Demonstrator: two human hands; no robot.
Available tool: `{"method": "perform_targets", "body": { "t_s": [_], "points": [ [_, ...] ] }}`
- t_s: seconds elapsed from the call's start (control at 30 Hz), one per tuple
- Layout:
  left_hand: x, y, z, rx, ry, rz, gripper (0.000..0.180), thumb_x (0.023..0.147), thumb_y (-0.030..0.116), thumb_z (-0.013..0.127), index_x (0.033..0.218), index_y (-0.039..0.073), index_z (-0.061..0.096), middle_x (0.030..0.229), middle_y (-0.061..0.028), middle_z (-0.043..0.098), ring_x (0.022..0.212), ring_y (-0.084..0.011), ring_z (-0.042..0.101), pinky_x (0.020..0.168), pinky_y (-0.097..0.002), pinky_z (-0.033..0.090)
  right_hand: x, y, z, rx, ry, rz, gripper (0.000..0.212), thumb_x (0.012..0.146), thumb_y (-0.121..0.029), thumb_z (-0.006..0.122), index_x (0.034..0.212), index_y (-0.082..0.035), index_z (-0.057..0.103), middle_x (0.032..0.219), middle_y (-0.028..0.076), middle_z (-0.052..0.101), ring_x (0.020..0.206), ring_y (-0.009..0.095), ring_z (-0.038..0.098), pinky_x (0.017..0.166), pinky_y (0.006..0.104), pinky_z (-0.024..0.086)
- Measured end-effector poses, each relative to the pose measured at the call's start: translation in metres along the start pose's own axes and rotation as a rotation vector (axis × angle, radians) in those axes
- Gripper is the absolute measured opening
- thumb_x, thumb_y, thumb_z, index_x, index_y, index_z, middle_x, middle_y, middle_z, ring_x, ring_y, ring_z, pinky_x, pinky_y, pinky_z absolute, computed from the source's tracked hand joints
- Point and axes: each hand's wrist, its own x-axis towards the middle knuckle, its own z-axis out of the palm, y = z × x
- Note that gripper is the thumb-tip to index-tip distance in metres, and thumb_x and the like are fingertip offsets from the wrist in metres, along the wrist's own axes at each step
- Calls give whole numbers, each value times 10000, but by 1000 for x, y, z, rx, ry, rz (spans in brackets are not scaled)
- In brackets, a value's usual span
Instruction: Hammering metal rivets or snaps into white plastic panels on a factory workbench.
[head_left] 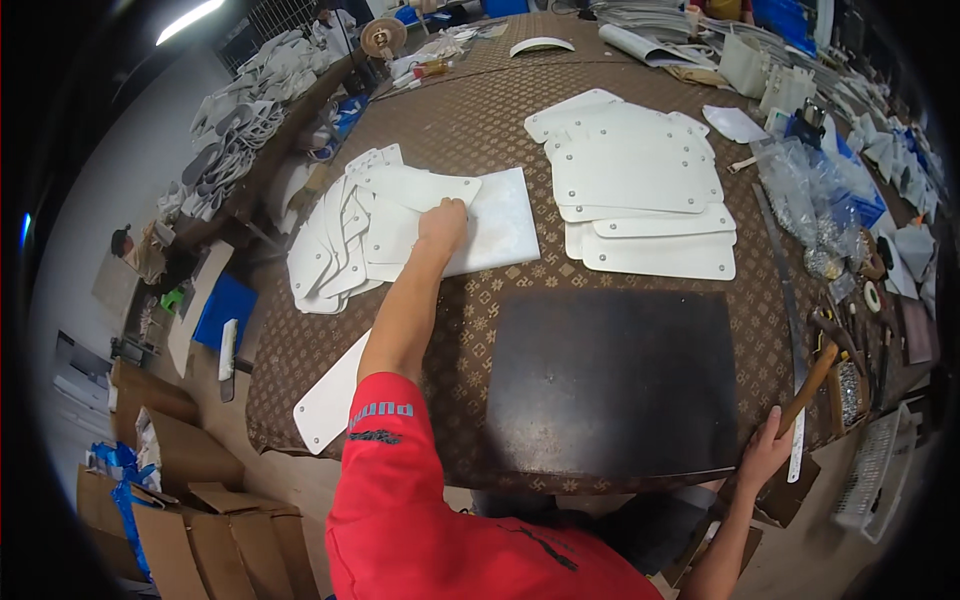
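My left hand (pixel 443 228) reaches over the left pile, its fingers closed on the edge of a white panel (pixel 415 186) with metal snaps at its corners. Similar panels (pixel 335 250) fan out under and beside it. A plain white sheet (pixel 505 222) lies just right of that hand. My right hand (pixel 764 456) grips the wooden handle of a hammer (pixel 812 385) at the table's right front edge. Between the hands lies a dark flat slab (pixel 612 380). Beyond it sits another stack of white snap-fitted panels (pixel 635 165). One more panel (pixel 328 402) is partly hidden under my left arm.
Along the right side are a long metal ruler (pixel 782 270), clear bags of small metal parts (pixel 815 200) and loose tools. The patterned tablecloth (pixel 450 120) covers the table. Cardboard boxes (pixel 220 540) stand on the floor at left. More white pieces (pixel 270 90) heap on a side table.
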Motion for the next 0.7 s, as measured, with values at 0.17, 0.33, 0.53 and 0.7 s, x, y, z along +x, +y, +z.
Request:
{"method": "perform_targets", "body": {
  "t_s": [0.17, 0.33, 0.53, 0.7],
  "points": [
    [11, -11, 10, 92, -30, 93, 227, 946, 164, 547, 1080, 7, 641, 1113, -219, 669, 937, -390, 711, 783, -470, 585, -5, -6, -1, 1, -23, -3, 238, 1054, -227, 564, 867, -91, 505, 590, -87, 326, 477, 15, 308, 430, 240, 225],
    [-19, -4, -18, 6, 25, 207, 196, 946, 149, 534, 1100, 30, 561, 1054, -190, 651, 865, -382, 710, 704, -484, 578, -4, -3, -6, 5, -45, 5, 239, 1053, -220, 562, 873, -71, 511, 591, -80, 338, 487, 21, 319, 442, 244, 234],
    [-108, 89, -87, -302, 228, 476, 191, 947, 193, 553, 1083, 71, 498, 979, -146, 637, 781, -359, 688, 617, -495, 546, 4, -2, -6, -20, -73, -34, 235, 1053, -220, 562, 870, -78, 518, 598, -80, 342, 493, 22, 321, 450, 243, 237],
    [-187, 203, -119, -440, 194, 678, 159, 963, 225, 569, 1043, 90, 546, 956, -124, 631, 738, -327, 687, 555, -434, 540, 2, -11, -12, -54, -49, 22, 225, 1041, -229, 584, 887, -67, 552, 625, -68, 382, 538, 48, 355, 479, 267, 287]
  ]
}}
